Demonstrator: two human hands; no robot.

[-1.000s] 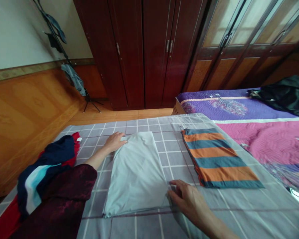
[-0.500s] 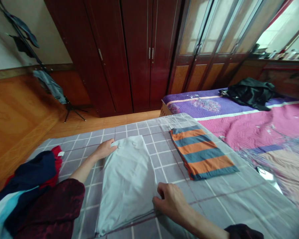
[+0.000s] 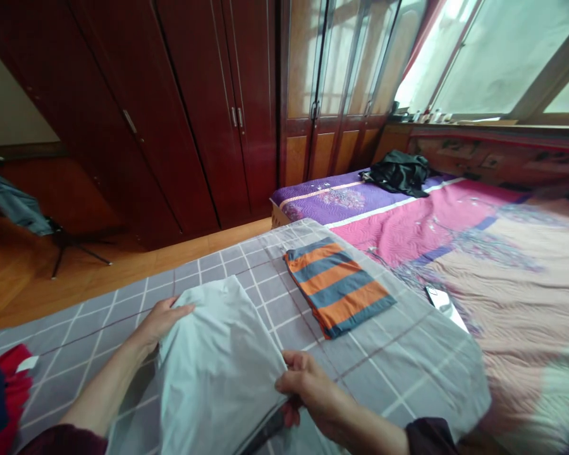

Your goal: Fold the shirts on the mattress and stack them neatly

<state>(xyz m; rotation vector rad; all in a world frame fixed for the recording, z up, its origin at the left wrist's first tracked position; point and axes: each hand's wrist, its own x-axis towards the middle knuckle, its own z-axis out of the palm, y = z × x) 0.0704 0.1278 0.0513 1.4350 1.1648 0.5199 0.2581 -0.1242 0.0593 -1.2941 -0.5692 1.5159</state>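
Note:
A folded pale grey-white garment (image 3: 218, 366) lies in front of me, its near part lifted off the checked cloth. My left hand (image 3: 164, 319) grips its far left edge, thumb on top and fingers underneath. At the right edge, my right hand (image 3: 303, 382) pinches the fabric between thumb and fingers. The garment's exact kind cannot be made out from this folded shape. To its right rests a folded garment with orange and grey-blue stripes (image 3: 339, 287), flat and apart from both hands.
Grey checked cloth (image 3: 384, 373) covers the surface. Red and navy clothes (image 3: 9, 385) lie at the left edge. Rightward is a bed (image 3: 455, 240) with a phone (image 3: 446, 306) and dark clothing (image 3: 398, 172). Behind stand dark red wardrobes (image 3: 208, 126) and a stand's tripod base (image 3: 71, 243).
My view has swung to the right. My right hand has taken hold of the pale garment's right edge, and its near part has risen. The left hand keeps its grip.

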